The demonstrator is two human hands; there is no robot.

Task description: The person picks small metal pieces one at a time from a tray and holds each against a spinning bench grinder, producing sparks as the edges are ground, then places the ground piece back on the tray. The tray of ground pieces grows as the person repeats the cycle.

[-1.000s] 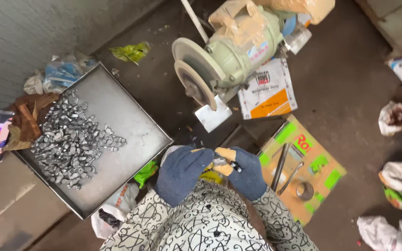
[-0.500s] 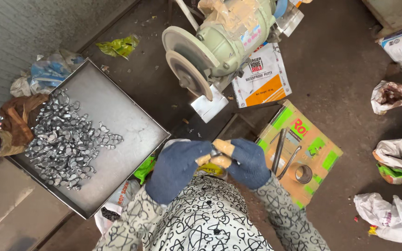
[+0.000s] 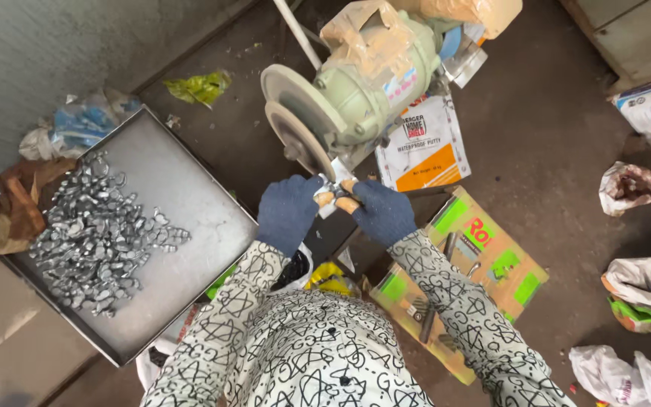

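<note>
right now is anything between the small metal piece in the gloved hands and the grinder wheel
Nothing visible. The left hand and right hand, both in dark blue knit gloves, pinch the small shiny metal piece right at the lower edge of the round grey grinding wheel. No object shows between piece and wheel; whether they touch cannot be told.

Dull grey metal tray (image 3: 190,203), shiny castings (image 3: 92,234)

Both arms, in patterned sleeves, are stretched forward and drawn together. The left hand (image 3: 289,211) and right hand (image 3: 380,212) are covered by dark blue gloves with bare fingertips (image 3: 346,203), which are pinched closed and nearly touching.
</note>
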